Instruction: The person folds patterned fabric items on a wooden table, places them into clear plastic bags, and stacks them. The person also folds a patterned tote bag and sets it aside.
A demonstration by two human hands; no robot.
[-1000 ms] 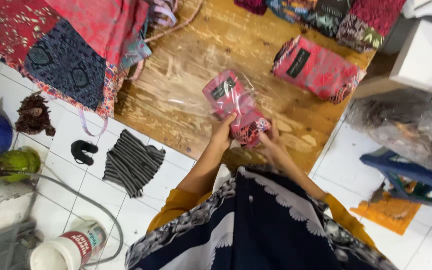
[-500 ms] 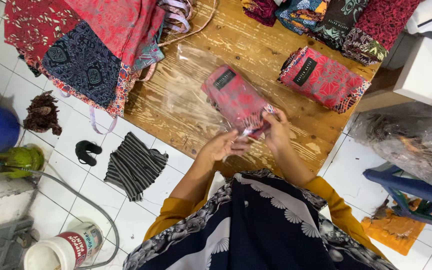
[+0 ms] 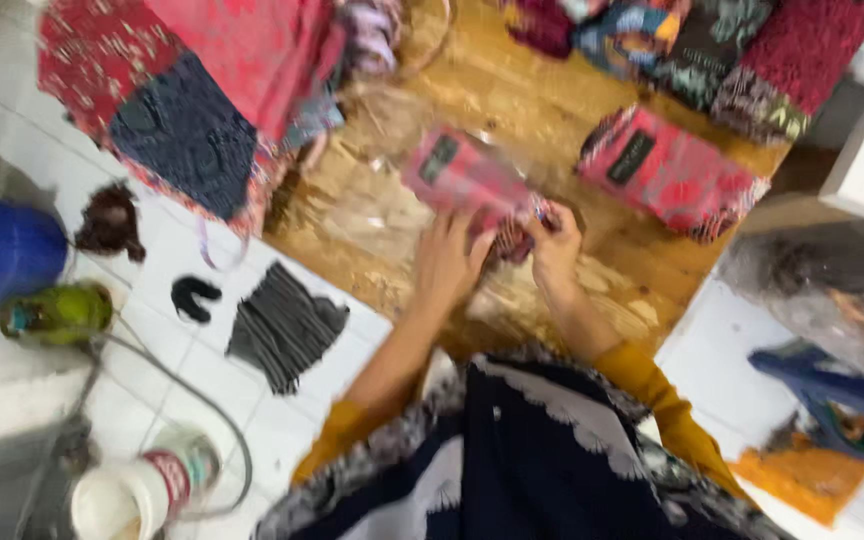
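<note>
The pink folded cloth in its clear wrapper (image 3: pixel 462 175) lies on the wooden worktop (image 3: pixel 512 90), slanted away from the person, with a small dark label near its far end. The head view is blurred, so fine detail is lost. Both hands are at the near end of the packet: the left hand (image 3: pixel 447 262) rests its fingers on the near edge and on the loose plastic beside it, and the right hand (image 3: pixel 555 243) pinches the near corner, where the wrapper bunches up. Both hands are closed on the packet rather than loose, though I cannot tell how firmly. Mustard-yellow sleeves run back from the wrists to a dark, white-patterned garment at the bottom of the view.

Farther to the right on the worktop lies a second pink packet (image 3: pixel 667 170), also with a dark label, well apart from the one in hand. Along the far edge sits a row of folded patterned cloths (image 3: pixel 712 50) in dark red, teal and black. At the left end of the worktop a pile of red and navy fabric (image 3: pixel 182 100) hangs over onto the white tiled floor (image 3: pixel 352 340).

On the floor lie a grey striped cloth (image 3: pixel 285 325), a small black scrap (image 3: pixel 193 297) just beside it, and a dark brown tuft (image 3: pixel 112 220). Farther left stand a blue round container (image 3: pixel 2 250) and a green bottle (image 3: pixel 57 312) on its side, with a white tub (image 3: pixel 142 490) nearer the bottom edge. To the right are an orange cloth (image 3: pixel 802 480) and a blue object (image 3: pixel 832 390) that is too blurred to make out.
</note>
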